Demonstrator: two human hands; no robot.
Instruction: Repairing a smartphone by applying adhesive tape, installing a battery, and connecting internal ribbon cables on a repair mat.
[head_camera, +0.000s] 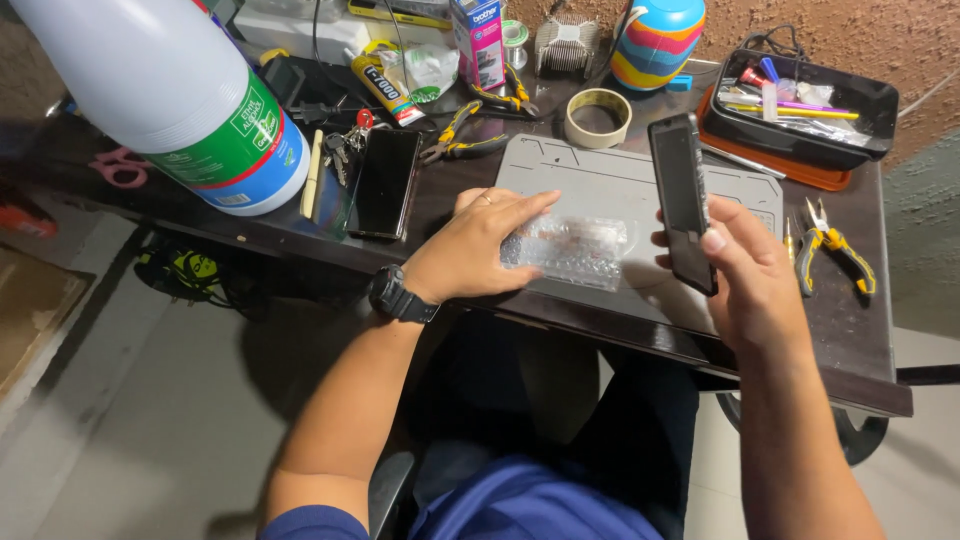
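My right hand holds a black smartphone upright by its lower edge, screen dark, above the grey work mat. My left hand, with a black watch on the wrist, lies flat on the mat, fingers touching a clear bubble-wrap pouch that rests on the mat's front part.
A second black phone lies left of the mat beside keys. A large white bottle stands at the left. Yellow-handled pliers lie at the right, a tape roll and a black tray of tools behind.
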